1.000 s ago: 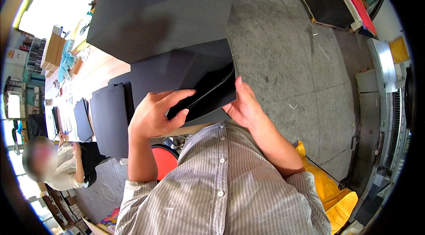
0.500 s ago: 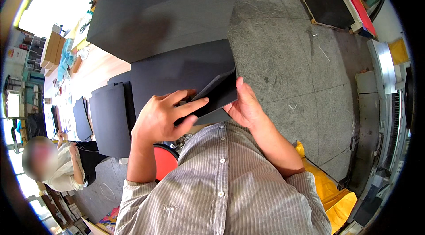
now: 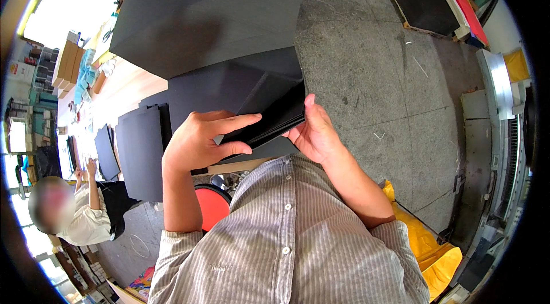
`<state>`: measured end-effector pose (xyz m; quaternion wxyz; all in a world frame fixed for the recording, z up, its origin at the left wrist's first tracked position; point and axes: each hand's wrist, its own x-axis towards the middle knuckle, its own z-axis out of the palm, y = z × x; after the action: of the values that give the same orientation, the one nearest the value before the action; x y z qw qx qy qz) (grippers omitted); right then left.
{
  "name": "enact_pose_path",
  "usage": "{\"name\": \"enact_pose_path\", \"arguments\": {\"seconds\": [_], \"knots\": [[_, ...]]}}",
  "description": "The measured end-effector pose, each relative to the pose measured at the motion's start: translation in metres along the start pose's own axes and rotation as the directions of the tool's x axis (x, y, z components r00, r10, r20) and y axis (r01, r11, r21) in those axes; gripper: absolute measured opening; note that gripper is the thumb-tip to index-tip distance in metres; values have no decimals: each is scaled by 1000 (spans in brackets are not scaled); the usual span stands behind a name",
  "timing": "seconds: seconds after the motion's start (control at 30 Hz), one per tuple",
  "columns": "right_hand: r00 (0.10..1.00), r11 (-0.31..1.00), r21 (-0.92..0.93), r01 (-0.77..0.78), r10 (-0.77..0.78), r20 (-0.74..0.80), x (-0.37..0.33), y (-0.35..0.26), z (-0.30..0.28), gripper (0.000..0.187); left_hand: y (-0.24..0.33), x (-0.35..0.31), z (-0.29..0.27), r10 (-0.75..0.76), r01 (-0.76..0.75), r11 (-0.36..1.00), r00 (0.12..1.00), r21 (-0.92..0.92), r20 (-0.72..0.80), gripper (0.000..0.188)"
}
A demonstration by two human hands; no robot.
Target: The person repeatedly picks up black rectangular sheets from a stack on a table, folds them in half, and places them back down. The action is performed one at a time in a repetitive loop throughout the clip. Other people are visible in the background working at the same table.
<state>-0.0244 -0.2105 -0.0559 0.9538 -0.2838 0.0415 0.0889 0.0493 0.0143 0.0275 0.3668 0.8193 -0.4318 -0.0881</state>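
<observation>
My right hand (image 3: 318, 137) grips the right end of a small stack of black sheets (image 3: 279, 125), thumb up at the end and fingers partly hidden beneath. The stack is tilted, and several thin layers show at its edge. My left hand (image 3: 201, 139) is at the stack's left end, index finger and thumb stretched apart over the dark sheets; its other fingers are partly hidden. Behind the small stack lies a large black sheet (image 3: 200, 95), which a tall block of black board (image 3: 206, 23) adjoins at the far side.
More black boards (image 3: 139, 155) lie on the wooden table (image 3: 129, 83) at left, with brown boxes (image 3: 67, 63) farther back. A person (image 3: 86, 206) sits at far left. A red round stool seat (image 3: 213, 208) is below the table edge. Grey floor (image 3: 372, 92) extends to the right.
The left hand has shifted slightly left and down, its index and thumb spreading over the stack. The stack's layered edge is now visible. The person at left has raised a hand.
</observation>
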Motion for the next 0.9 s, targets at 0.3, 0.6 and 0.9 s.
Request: {"name": "enact_pose_path", "arguments": {"seconds": [0.3, 0.6, 0.9], "knots": [[1000, 1000, -4, -3, 3, 3, 0, -1, 0, 62, 4, 2, -6, -71, 72, 997, 994, -11, 83, 54], [1000, 1000, -8, -6, 6, -2, 1, -1, 1, 63, 2, 2, -5, -49, 51, 999, 996, -17, 74, 52], [1000, 1000, 16, 2, -2, 11, 1, -1, 2, 60, 4, 1, -5, -73, 75, 997, 993, -23, 93, 52]]}}
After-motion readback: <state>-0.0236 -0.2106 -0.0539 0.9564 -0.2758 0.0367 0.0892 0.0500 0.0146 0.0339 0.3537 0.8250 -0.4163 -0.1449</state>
